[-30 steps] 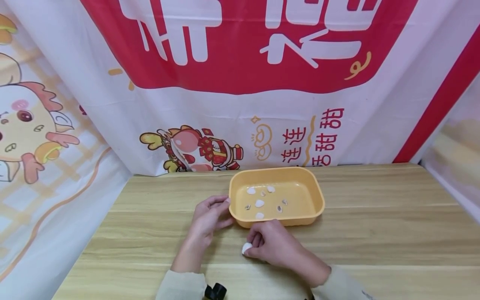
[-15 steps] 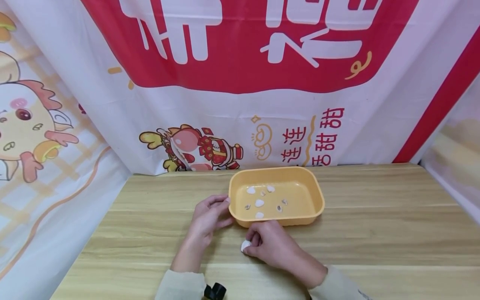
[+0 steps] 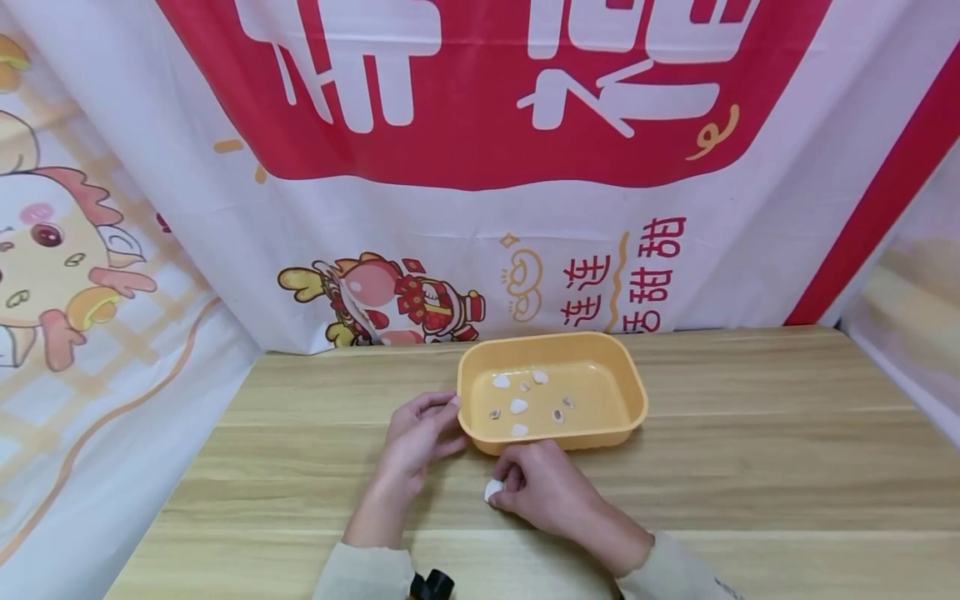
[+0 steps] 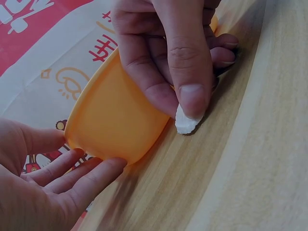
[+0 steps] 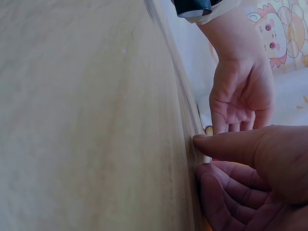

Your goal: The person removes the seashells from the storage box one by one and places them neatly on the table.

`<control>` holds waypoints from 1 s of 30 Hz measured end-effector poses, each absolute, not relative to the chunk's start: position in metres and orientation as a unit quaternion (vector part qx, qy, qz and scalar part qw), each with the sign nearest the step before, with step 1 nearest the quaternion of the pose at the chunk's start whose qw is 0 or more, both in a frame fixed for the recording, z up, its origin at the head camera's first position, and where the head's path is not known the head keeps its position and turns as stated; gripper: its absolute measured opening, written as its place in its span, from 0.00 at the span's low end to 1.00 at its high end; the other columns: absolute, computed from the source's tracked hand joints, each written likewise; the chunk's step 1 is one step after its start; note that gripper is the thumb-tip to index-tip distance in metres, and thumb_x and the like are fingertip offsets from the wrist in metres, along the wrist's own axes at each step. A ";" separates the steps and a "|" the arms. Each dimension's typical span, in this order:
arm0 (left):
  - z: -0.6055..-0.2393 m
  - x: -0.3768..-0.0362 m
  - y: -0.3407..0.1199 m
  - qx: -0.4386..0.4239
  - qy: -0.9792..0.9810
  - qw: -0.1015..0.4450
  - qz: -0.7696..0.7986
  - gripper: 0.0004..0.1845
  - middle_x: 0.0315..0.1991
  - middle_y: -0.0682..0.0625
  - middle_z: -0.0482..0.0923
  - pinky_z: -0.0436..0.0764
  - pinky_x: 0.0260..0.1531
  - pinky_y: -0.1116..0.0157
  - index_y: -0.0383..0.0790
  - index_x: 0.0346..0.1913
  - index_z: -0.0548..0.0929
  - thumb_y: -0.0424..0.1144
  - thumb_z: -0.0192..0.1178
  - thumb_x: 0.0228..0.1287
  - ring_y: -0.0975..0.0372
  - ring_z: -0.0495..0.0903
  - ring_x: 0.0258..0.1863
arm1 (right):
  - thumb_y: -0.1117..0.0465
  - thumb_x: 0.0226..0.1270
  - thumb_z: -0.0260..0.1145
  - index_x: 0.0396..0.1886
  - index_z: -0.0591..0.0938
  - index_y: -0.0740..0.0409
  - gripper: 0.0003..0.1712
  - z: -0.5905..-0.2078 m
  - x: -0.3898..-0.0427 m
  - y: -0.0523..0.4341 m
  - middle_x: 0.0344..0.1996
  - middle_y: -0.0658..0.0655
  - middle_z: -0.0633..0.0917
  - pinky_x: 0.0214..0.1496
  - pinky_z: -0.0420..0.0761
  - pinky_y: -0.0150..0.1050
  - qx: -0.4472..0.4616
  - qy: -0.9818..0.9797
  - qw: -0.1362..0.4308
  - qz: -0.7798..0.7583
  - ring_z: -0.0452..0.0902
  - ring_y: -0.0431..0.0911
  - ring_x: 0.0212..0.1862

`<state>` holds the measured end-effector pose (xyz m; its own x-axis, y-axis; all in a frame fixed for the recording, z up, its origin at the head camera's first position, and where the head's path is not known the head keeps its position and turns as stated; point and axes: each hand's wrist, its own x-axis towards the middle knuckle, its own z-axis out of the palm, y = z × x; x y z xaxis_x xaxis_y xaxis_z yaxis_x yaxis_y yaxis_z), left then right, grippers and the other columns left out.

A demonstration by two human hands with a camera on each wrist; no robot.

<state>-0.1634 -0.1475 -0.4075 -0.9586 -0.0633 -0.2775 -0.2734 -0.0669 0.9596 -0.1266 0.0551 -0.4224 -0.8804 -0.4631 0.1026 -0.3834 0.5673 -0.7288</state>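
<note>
My right hand pinches a white shell between thumb and fingers, low at the table surface in front of the basin. Most of the shell is hidden by the thumb; in the head view only the white end shows. My left hand touches the left end of the yellow plastic basin, with the thumb at its rim and fairly straight fingers against the outer wall. On the basin floor lie several white shells and several small brownish shells, spread over the left and middle.
The wooden table carries the basin near its back edge. Behind it hangs a printed red and white cloth, and another patterned cloth borders the left side. A dark device shows at the left sleeve.
The head view shifts very slightly. Both hands, the pinched shell and the basin stay almost where they were.
</note>
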 end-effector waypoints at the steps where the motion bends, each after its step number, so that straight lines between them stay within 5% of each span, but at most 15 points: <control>1: -0.407 -0.163 -0.147 -0.124 0.679 0.073 0.720 0.20 0.68 0.32 0.81 0.93 0.56 0.50 0.31 0.67 0.79 0.38 0.62 0.80 0.46 0.87 0.61 | 0.63 0.56 0.86 0.34 0.89 0.56 0.12 -0.423 -0.127 0.055 0.21 0.42 0.82 0.28 0.78 0.27 -0.239 0.884 0.049 -0.398 0.74 0.31 0.25; 30: -0.408 -0.162 -0.148 -0.121 0.681 0.078 0.718 0.20 0.69 0.32 0.80 0.92 0.58 0.49 0.31 0.68 0.79 0.37 0.61 0.81 0.46 0.86 0.62 | 0.56 0.60 0.85 0.40 0.90 0.58 0.15 -0.396 -0.117 0.068 0.24 0.42 0.85 0.28 0.80 0.28 -0.234 0.876 0.059 -0.418 0.77 0.32 0.26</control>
<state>-0.1618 -0.1478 -0.4079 -0.9588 -0.0526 -0.2792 -0.2760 -0.0605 0.9593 -0.1172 0.0679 -0.3962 -0.8834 -0.4593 0.0930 -0.3613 0.5411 -0.7593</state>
